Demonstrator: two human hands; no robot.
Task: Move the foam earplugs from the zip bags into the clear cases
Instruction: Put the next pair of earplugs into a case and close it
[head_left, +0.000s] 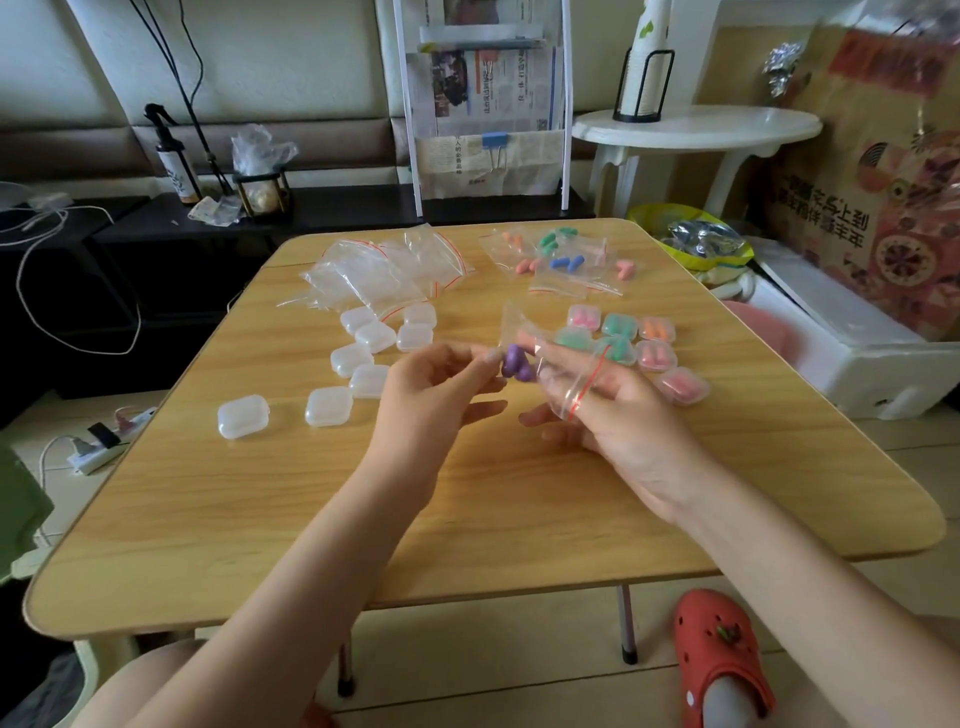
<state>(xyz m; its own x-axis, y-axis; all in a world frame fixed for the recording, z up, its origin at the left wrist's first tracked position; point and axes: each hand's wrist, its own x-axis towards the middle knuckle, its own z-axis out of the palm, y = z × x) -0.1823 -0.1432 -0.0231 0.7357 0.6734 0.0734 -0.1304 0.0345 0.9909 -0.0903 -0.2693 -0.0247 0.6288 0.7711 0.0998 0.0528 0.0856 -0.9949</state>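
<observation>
Earplugs (515, 365), purple, pinched by left hand (431, 387) at bag (558, 374) mouth; right hand (618, 415) grips bag. Pull clear, then drop into empty case (329, 407) mid-desk (467, 509).

This is a lived-in home room, not a workplace. A low folding wooden table (467, 519) stands on pale floor tiles. At twelve o'clock a white rack (483, 104) holds newspapers; at one o'clock sits a small white round side table (696, 127). At ten o'clock a dark low cabinet (156, 228) carries a spray bottle (176, 166). A power strip (104, 441) lies at nine o'clock.
</observation>
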